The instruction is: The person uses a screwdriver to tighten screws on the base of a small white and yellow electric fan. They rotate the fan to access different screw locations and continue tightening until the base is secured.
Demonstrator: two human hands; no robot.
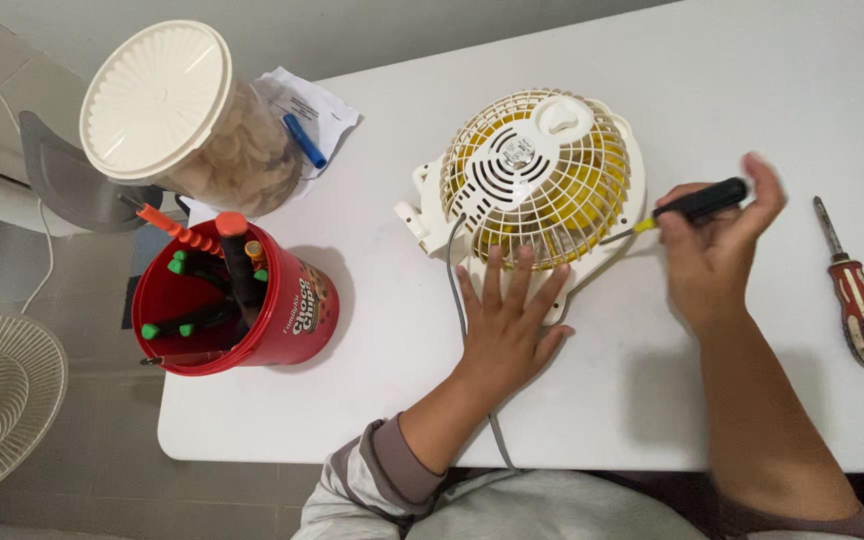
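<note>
We saw a white counter filling most of the view. Near its centre lay a small cream fan with yellow blades, grille face up, its grey cord running toward six o'clock. At ten o'clock from the fan stood a clear jar with a ribbed cream lid, and just below it, at eight o'clock from the fan, a red tub holding orange- and green-tipped tools. The left hand lay flat at the fan's six o'clock edge, its fingers spread and resting on the grille rim. The right hand sat at three o'clock of the fan, fingers pinching the black handle of a screwdriver whose tip met the fan's rim. Well apart at three o'clock lay a red-and-white striped screwdriver. A blue pen rested on paper behind the jar.
</note>
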